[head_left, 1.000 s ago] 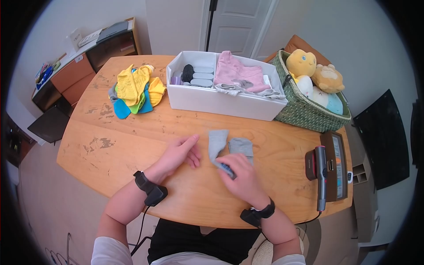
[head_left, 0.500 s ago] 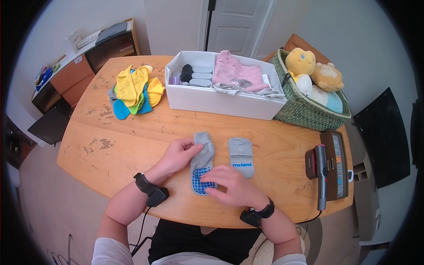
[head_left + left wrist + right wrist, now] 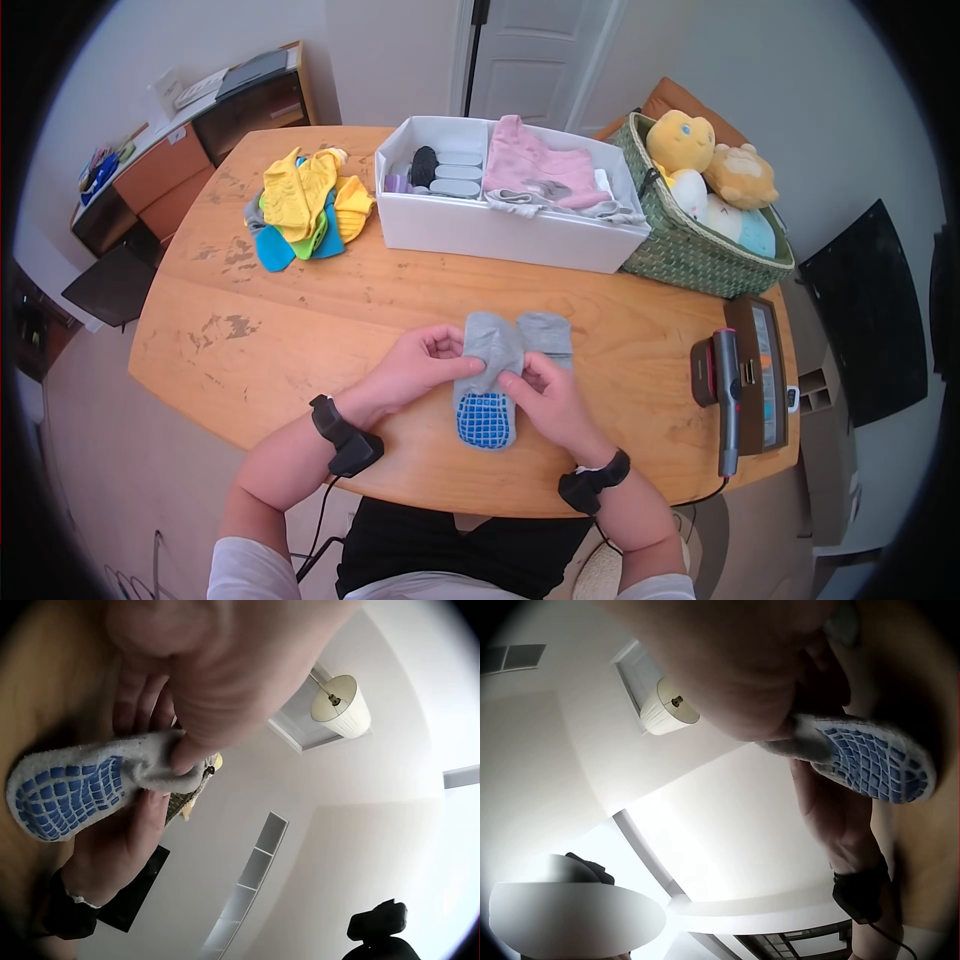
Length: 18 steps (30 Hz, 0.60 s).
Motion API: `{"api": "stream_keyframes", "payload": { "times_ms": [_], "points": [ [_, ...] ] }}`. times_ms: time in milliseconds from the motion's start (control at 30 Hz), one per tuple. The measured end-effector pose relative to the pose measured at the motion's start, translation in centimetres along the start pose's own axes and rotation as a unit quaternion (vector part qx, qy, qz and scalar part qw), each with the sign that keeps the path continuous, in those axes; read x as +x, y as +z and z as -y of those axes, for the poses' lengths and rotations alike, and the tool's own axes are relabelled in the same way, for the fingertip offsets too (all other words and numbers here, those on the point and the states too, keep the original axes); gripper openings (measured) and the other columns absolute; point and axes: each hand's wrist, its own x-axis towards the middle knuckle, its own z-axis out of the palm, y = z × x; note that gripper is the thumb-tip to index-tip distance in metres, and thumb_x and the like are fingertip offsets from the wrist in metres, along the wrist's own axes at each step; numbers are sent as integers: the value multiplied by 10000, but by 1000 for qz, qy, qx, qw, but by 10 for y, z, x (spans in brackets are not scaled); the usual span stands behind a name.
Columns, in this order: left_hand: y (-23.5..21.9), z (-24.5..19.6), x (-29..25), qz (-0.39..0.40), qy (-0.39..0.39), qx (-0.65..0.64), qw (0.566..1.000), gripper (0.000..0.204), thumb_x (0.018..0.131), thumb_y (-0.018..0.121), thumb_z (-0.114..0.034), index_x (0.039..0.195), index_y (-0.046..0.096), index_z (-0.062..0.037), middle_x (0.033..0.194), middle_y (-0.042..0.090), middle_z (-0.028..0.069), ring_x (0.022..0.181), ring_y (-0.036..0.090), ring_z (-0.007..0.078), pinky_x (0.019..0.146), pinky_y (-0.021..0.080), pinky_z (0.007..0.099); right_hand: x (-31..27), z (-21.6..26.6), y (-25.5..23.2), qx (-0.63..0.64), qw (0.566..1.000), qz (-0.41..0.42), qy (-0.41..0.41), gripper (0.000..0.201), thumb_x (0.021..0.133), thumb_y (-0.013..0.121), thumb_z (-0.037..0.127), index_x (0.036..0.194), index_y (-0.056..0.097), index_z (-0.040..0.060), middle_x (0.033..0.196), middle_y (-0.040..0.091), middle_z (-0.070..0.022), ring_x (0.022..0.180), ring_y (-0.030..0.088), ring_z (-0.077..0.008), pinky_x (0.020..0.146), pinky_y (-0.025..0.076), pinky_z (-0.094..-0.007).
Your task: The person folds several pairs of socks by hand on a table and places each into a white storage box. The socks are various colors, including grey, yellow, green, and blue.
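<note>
While your left hand (image 3: 425,362) pinches the grey grip sock (image 3: 487,378) at its nine o'clock edge, your right hand (image 3: 548,398) pinches its three o'clock edge. The sock lies on the wooden table (image 3: 300,300), overlapping a second grey sock (image 3: 548,332) at its one o'clock.

A white organizer box (image 3: 500,235) sits on the wooden table (image 3: 250,330), holding pink clothing (image 3: 535,160). Left of the box lies a heap of yellow and blue socks (image 3: 305,205); right of it, a woven basket (image 3: 690,255) with plush toys (image 3: 710,165).
</note>
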Motion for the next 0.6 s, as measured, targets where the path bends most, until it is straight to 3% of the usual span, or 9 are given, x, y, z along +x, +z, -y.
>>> {"api": "stream_keyframes", "payload": {
  "times_ms": [100,167,267,433,600],
  "points": [
    [-5,1,1,-29,-5,30,999,229,1007,714,-148,1175,697,7,1064,748,58,934,680,102,847,548,262,0,-4,-9,-7,999,14,29,125,1055,625,112,1108,651,2,1041,691,4,943,627,-62,841,510,-250],
    [-6,-2,2,-46,-6,41,998,211,1014,703,-153,1159,707,1,1045,748,52,916,677,99,832,548,263,1,-8,-8,-18,1000,-20,-4,177,1050,635,168,1036,649,-7,870,641,34,788,555,-30,690,461,-227],
    [-4,-5,1,-52,12,26,998,195,1032,682,-173,1129,720,-9,1031,744,42,918,675,97,817,543,260,1,-3,-9,-29,999,-31,-5,176,1058,614,173,1018,636,3,835,594,53,756,501,-24,661,422,-224],
    [-6,-2,1,-27,-5,-92,995,257,1054,655,-238,1168,723,-18,1042,739,29,927,668,92,850,538,263,2,1,-11,-1,999,-36,-7,179,1060,612,179,1007,632,10,836,587,55,760,499,-23,659,420,-223],
    [-8,4,4,-2,-18,-16,1000,311,1074,622,-287,1205,712,-20,1078,732,26,935,672,93,876,537,272,2,-4,-10,-14,1000,-6,-6,168,1058,618,169,1032,638,5,849,589,50,775,502,-20,681,432,-219]
  ]
}}
